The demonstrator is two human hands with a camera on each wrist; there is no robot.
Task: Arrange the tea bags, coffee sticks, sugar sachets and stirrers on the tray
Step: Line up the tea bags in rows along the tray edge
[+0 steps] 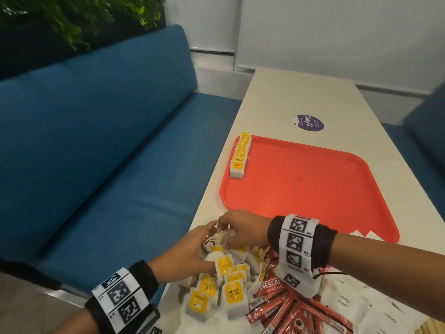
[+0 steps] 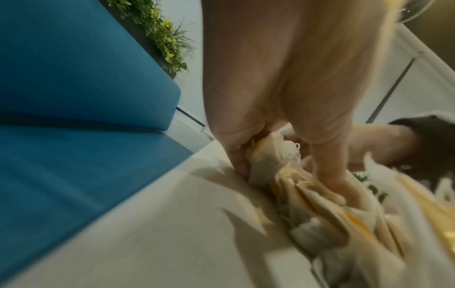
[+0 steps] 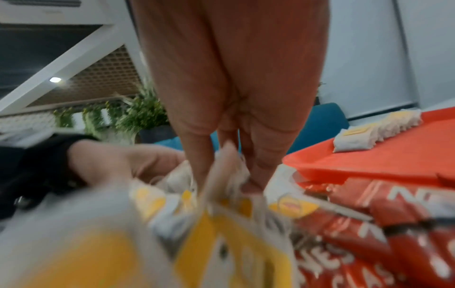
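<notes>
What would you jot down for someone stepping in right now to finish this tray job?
Left hand and right hand: both pinching tea bags in the loose pile of tea bags on the table, near the tray.
Done: one row of tea bags along the left edge of the red tray.
Left: the remaining tea bags, coffee sticks and sugar sachets, all off the tray. No stirrers in view.

Red tray [image 1: 313, 189], yellow-tagged tea bags [image 1: 228, 280], red coffee sticks [image 1: 289, 307], blue sofa [image 1: 96, 141]
</notes>
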